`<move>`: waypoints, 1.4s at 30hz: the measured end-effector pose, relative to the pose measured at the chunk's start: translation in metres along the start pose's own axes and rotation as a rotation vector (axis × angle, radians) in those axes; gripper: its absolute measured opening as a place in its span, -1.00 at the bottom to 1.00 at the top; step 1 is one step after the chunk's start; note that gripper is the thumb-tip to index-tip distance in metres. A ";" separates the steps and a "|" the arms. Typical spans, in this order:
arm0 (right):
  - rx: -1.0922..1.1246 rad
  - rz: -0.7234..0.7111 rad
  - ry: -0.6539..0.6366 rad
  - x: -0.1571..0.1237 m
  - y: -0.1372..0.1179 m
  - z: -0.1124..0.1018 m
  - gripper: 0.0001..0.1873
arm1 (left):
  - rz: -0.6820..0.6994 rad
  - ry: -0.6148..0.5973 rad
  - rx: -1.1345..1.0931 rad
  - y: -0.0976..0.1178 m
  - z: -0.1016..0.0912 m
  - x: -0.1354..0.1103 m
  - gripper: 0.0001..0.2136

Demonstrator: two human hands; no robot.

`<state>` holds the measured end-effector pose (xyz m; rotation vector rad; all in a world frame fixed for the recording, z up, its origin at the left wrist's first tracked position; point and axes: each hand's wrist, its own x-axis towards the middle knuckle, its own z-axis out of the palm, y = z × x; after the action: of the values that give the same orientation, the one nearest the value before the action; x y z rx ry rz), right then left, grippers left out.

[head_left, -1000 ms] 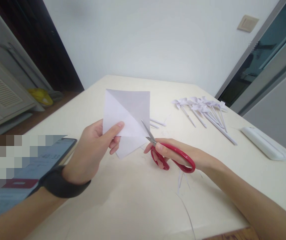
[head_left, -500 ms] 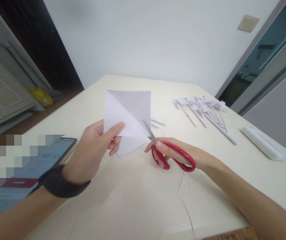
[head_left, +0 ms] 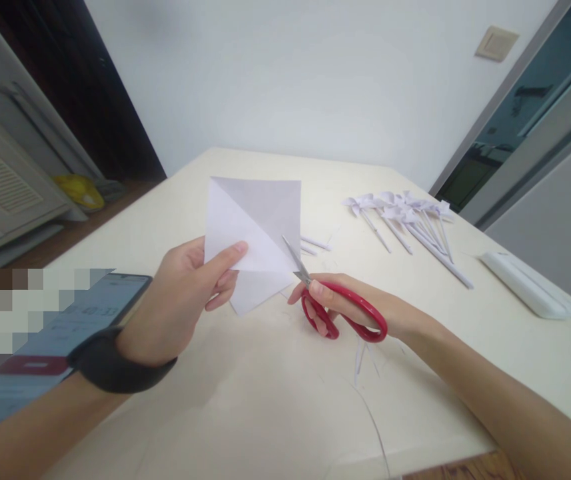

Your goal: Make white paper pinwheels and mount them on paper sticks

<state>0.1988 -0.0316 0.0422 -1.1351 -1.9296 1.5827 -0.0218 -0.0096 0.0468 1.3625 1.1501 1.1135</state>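
My left hand (head_left: pixel 185 287) pinches a square white sheet of paper (head_left: pixel 260 207) by its lower left side, thumb in front. Diagonal creases run across the sheet. My right hand (head_left: pixel 335 300) is closed around red-handled scissors (head_left: pixel 365 320), fingers through the loops. The scissors' blades are parted around the sheet's lower right corner, one blade lying in front of the paper. Below and behind that sheet, more white paper (head_left: pixel 255 290) lies on the table.
Several white paper pinwheels on sticks (head_left: pixel 400 213) lie at the right back of the table (head_left: pixel 245 400). Near its right edge rests a white plastic pack (head_left: pixel 525 283). A tablet (head_left: pixel 80 327) lies at left. Paper scraps (head_left: pixel 362 360) and a thin wire (head_left: pixel 375 427) are in front.
The sheet and my left hand have shifted very slightly left and up. My right hand and the scissors have hardly moved.
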 end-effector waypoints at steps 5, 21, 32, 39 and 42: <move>0.009 -0.003 0.010 -0.001 -0.002 0.002 -0.48 | 0.006 0.016 -0.031 -0.002 0.000 0.002 -0.67; -0.066 -0.003 0.008 -0.002 0.002 0.000 -0.52 | -0.012 0.001 0.003 -0.001 -0.005 0.001 -0.65; -0.086 -0.027 -0.009 0.000 0.002 0.000 -0.53 | -0.055 0.001 0.040 0.004 -0.003 -0.002 -0.64; -0.077 -0.023 -0.014 0.001 0.004 0.000 -0.51 | -0.052 -0.006 0.035 0.005 -0.001 -0.001 -0.66; -0.072 -0.010 -0.017 0.001 0.004 0.001 -0.49 | -0.041 0.023 0.032 0.004 -0.001 0.000 -0.64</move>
<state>0.1990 -0.0315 0.0385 -1.1421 -2.0156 1.5338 -0.0226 -0.0100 0.0505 1.3483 1.2118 1.0882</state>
